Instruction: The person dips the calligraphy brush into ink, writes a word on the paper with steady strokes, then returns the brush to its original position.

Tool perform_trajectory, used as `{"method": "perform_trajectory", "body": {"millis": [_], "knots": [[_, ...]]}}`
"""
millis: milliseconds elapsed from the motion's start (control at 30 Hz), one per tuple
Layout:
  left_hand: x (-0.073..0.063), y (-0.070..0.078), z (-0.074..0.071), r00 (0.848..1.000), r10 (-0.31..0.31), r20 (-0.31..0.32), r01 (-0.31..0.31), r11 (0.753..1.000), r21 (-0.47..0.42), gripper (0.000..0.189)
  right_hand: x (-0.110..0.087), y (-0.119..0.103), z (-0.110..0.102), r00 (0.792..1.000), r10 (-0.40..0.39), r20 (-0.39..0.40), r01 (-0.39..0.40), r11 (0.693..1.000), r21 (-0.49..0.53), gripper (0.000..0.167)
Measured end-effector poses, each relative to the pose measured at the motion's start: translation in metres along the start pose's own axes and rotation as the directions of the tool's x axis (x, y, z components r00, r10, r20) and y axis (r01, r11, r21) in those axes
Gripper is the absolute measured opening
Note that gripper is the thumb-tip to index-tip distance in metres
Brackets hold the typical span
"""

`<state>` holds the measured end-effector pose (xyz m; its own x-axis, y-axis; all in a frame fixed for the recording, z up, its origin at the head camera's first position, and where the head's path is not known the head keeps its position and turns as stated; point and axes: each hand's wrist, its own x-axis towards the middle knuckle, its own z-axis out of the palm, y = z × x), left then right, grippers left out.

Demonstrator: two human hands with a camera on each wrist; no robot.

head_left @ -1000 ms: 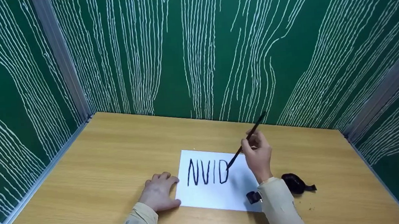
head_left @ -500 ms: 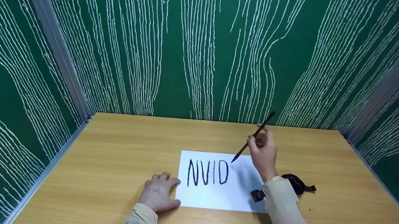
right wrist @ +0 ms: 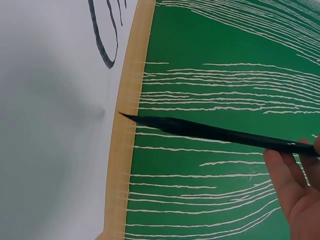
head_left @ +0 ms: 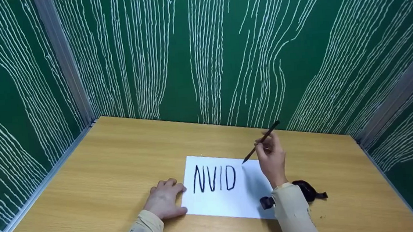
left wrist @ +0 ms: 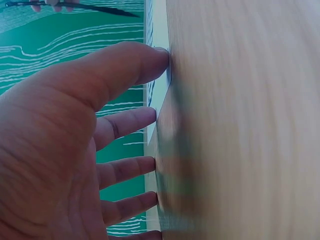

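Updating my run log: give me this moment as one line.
left hand: touches left edge of paper; right hand: holds brush just above paper; letters NVID: on paper

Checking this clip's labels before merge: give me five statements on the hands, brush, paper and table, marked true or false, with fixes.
1. The right hand holds the brush. True.
2. The paper on the table bears the letters NVID. True.
3. The brush is pressing on the paper. False: its tip hangs clear of the paper.
4. The left hand is at the paper's left edge. True.
5. Nothing lies on the table to the right of the paper. False: a black object lies there, by the right sleeve.
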<state>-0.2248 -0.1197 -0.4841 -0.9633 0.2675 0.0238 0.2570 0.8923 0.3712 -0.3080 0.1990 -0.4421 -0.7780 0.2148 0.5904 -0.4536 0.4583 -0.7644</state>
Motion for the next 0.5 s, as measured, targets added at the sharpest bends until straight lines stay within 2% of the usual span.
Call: {"method": "perform_trajectory", "body": {"millis": [233, 500], "knots": [[-0.0004, -0.0008, 0.0006, 1.000, 0.007, -0.009, -0.007, 1.000, 0.001, 0.053, -0.0015, -0.0015, 0.0015, 1.000, 0.004, 0.016, -0.003, 1.000, -0.030, 0.028], [-0.0002, 0.0000, 0.0003, 1.000, -0.001, -0.001, 0.001, 1.000, 0.005, 0.054, -0.0015, -0.0002, 0.0027, 0.998, 0.026, 0.050, -0.026, 1.000, -0.014, 0.028]]}}
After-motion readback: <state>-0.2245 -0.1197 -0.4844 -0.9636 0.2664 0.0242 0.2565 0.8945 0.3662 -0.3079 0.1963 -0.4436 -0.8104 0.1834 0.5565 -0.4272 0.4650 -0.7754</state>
